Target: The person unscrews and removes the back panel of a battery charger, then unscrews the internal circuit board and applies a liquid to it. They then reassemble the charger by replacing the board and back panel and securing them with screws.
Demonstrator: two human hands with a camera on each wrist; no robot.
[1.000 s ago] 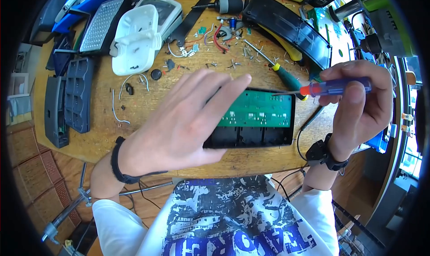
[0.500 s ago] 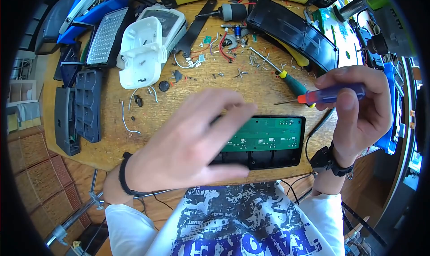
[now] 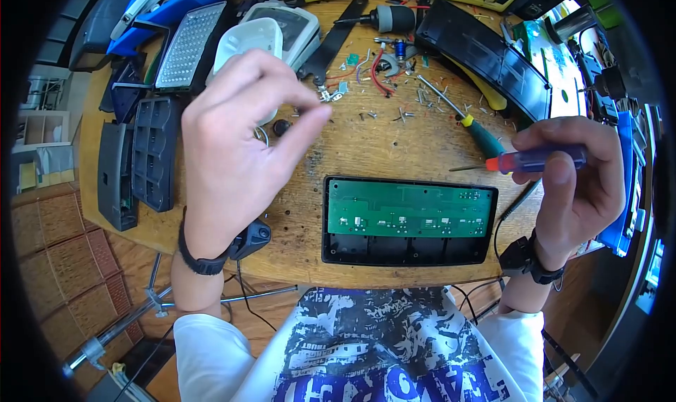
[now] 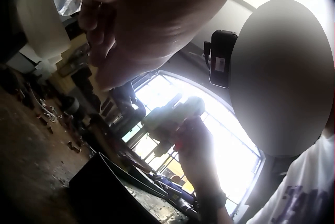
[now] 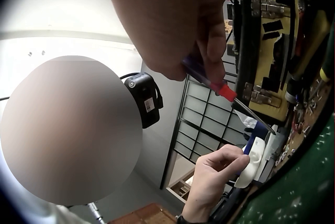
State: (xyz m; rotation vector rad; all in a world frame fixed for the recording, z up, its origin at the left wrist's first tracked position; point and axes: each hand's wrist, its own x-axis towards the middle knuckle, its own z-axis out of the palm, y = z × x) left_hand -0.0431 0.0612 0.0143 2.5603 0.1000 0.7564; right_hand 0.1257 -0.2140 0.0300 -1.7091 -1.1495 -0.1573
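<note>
My right hand grips a screwdriver with a purple handle and red collar; its shaft points left, above the right end of a black case. Set in that case is a green circuit board, solder side up. My left hand is raised left of the case, over the white two-part container, hiding much of it. Its thumb and index fingertips come together in the right wrist view, where the left hand also shows; I cannot tell whether something small is between them.
Loose screws and wire scraps lie behind the case. A green-and-yellow screwdriver rests near my right hand. Dark plastic trays stand at the left, a black cover at the back right, and a power driver at the back.
My left hand has left the circuit board and moved left and back to above the white container. The screwdriver tip, earlier at the board's upper right corner, is now lifted off it.
</note>
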